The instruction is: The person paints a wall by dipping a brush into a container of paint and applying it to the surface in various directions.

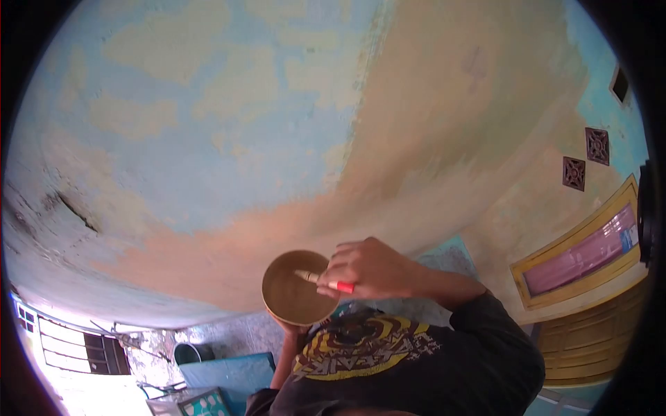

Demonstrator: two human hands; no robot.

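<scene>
My right hand (pixel 364 267) is closed on a paint brush (pixel 340 285) with a red-tipped handle, its bristles over the inside of a round bowl. The bowl (pixel 291 288) is brown inside and looks tilted toward the camera. Below its rim, my left hand (pixel 288 324) holds the bowl from underneath, with most of the fingers hidden behind it. What lies inside the bowl is hard to make out.
A wall (pixel 208 104) with blue, cream and orange-brown patches curves across the view. At right are a yellow-framed window (pixel 583 253) and vent blocks (pixel 597 146). A dark bucket (pixel 191 353) and a blue surface (pixel 229 373) are at lower left.
</scene>
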